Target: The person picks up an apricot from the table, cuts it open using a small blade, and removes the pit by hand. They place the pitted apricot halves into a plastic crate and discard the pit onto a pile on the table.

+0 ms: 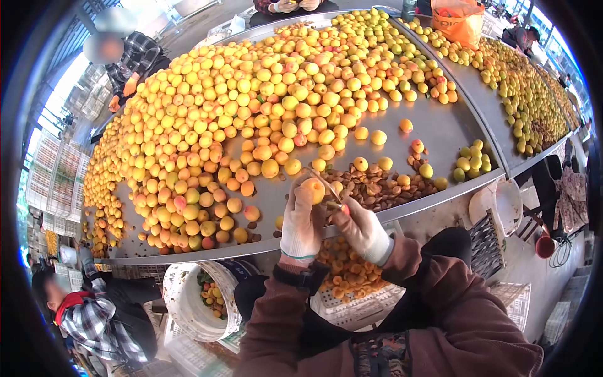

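Apricot, round and orange-yellow.

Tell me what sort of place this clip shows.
Probably a fruit-processing shed: a large metal table heaped with yellow-orange fruit, a pile of brown pits on it, and stacked plastic crates off to the left.

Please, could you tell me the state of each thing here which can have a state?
Left white-gloved hand: closed on fruit.
Round orange fruit: held; cut or whole, cannot tell.
Right white-gloved hand: closed on knife.
Small thin-bladed knife: held at the fruit.
Round white plastic bucket: open, partly filled.
White plastic lattice crate: open, holding opened orange fruit.
Shiny metal table: partly covered with fruit.
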The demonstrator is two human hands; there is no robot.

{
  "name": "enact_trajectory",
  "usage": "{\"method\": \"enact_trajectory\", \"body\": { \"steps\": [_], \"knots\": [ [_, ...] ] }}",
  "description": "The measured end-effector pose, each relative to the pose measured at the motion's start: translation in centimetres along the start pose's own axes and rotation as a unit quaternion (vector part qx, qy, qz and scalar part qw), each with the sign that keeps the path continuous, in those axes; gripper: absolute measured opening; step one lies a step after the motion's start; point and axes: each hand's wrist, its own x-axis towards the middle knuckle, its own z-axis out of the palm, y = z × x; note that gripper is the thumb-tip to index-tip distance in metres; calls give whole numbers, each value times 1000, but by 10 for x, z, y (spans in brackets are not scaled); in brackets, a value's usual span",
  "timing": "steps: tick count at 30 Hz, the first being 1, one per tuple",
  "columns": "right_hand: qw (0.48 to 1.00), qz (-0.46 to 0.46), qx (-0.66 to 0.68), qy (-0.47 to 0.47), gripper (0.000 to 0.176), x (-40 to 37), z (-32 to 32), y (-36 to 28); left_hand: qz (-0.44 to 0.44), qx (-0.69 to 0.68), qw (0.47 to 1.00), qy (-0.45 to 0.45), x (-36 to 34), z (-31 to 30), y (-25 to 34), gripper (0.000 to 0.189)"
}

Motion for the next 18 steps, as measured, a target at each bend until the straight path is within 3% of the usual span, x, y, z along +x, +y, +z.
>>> {"method": "enact_trajectory", "body": {
  "steps": [4,7,11,13,17,18],
  "knots": [
    [997,52,19,-49,40,-3,4,11,-13,-48,998,44,-5,2,-10,48],
    [999,43,15,-28,46,-2,5,9,-11,-42,997,70,-5,8,-13,60],
    [1000,21,24,-4,50,-6,11,11,18,9,997,77,-8,5,-23,57],
    [1000,10,18,-17,52,-6,13,18,30,135,987,76,-9,4,-21,44],
    [998,27,40,-36,50,-4,5,17,21,167,984,53,-8,13,-1,33],
    [998,39,21,-42,47,-2,3,19,51,302,950,60,-6,9,3,29]
  ]
}}
